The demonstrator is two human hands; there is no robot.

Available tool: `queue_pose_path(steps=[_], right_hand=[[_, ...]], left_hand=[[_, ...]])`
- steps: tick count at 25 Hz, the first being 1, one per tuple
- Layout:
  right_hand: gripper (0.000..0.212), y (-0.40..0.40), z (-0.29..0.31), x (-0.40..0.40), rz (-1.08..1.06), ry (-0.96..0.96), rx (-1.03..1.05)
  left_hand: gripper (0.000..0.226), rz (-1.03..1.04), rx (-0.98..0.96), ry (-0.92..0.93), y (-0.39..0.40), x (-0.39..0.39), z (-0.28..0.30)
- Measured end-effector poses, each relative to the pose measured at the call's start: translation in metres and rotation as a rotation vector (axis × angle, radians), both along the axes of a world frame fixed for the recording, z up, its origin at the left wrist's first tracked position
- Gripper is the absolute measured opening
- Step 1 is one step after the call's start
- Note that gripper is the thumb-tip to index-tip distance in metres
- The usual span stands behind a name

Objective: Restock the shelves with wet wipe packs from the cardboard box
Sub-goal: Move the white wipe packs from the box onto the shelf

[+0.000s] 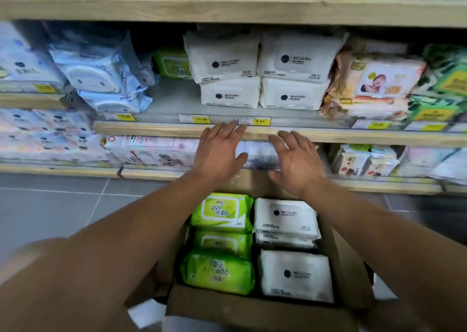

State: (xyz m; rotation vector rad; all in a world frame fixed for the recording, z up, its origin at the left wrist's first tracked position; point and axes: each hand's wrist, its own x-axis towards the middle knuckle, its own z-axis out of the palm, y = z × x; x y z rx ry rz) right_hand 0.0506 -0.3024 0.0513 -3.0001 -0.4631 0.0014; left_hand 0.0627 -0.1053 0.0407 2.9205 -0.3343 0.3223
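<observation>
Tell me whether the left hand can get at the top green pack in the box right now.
Probably yes. The left hand is open and holds nothing, hovering above the cardboard box. The green pack lies uncovered on top, and the box is open, so nothing blocks a downward reach.

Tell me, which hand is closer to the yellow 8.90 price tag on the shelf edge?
The left hand. Its fingertips reach up right beside the 8.90 price tag, just left of it. The right hand is lower and off to the tag's right. Both hands are empty.
</observation>
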Motion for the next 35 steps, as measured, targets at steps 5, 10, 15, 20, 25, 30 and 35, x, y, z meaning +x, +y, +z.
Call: queue_pose_path(steps=[5,10,15,20,25,30,35], right_hand=[[0.079,-0.025,-0.049,-0.08,0.005,0.187,-0.014],[0.08,-0.059,-0.098,-0.132,-0.015,0.434,-0.056],[0.083,-0.087,-0.134,-0.149,-0.042,0.624,-0.075],[0.079,-0.102,-0.162,-0.152,-0.05,0.674,-0.091],[0.08,-0.102,-0.18,-0.14,-0.036,0.717,-0.049],[0.08,-0.098,-0.197,-0.13,-0.027,0.74,-0.034],[0.092,-0.102,-0.203,-0.122,-0.043,0.775,-0.025]], left_hand=[[0.064,-0.131,-0.054,0.17,-0.018,-0.08,-0.049],[0.066,-0.213,-0.029,0.402,-0.045,-0.124,-0.09],[0.066,-0.248,-0.024,0.595,-0.07,-0.135,-0.129],[0.077,-0.262,0.058,0.853,-0.089,-0.128,-0.165],[0.085,-0.238,0.057,1.096,-0.109,-0.113,-0.202],[0.09,-0.211,0.078,1.202,-0.118,-0.101,-0.218],[0.102,-0.255,0.107,1.248,-0.122,-0.092,-0.22]])
